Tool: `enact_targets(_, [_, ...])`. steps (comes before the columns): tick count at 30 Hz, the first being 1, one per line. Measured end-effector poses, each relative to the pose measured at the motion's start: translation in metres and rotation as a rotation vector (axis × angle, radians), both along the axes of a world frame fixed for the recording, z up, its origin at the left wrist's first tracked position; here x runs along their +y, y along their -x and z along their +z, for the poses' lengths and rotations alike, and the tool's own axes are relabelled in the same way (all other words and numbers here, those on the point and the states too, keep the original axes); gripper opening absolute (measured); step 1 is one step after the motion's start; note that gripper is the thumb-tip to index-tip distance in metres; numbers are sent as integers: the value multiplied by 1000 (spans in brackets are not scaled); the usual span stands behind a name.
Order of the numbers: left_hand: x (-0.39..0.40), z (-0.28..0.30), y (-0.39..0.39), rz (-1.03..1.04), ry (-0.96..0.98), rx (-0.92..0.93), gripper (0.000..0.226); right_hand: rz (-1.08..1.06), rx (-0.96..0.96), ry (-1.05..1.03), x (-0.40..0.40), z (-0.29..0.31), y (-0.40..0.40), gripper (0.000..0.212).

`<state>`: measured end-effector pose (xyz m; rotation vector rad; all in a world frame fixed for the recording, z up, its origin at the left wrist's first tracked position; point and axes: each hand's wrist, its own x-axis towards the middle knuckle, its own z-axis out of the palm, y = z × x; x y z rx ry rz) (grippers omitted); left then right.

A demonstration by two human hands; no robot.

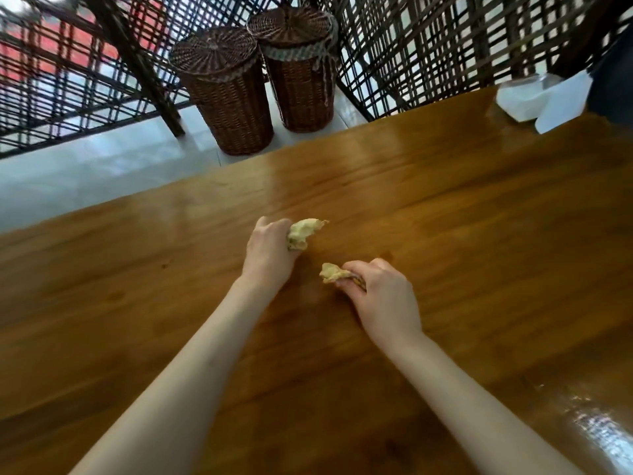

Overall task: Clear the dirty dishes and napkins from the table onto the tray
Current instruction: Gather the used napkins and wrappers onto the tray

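left grip [269, 250] clenches a crumpled napkin [303, 233]; right grip [380, 293] pinches another crumpled napkin [334, 273], both over the counter [479, 234]

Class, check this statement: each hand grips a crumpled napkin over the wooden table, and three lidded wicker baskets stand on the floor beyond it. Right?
Not quite. The head view shows two lidded wicker baskets, not three. The rest holds: left hand and right hand each grip a crumpled napkin over the wooden table.
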<state>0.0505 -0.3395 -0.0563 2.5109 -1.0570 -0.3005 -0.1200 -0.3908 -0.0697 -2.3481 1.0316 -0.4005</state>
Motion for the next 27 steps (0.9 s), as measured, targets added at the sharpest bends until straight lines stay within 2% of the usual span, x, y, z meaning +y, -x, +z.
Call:
enact_targets(6, [10,12,15,-14,-22,-2,13,-13,-24,19,-3,12,7,26])
enact_targets(15, [69,82,88,43,70,177,18,-123,-21,-10,36,78,67,28])
enact_targets(21, [104,137,158,-19,140,219,20,-181,-48,-41,85,134,140,27])
enact_targets(27, [109,177,237,-141,227,244,24,-290,-63,-19,92,182,229,29])
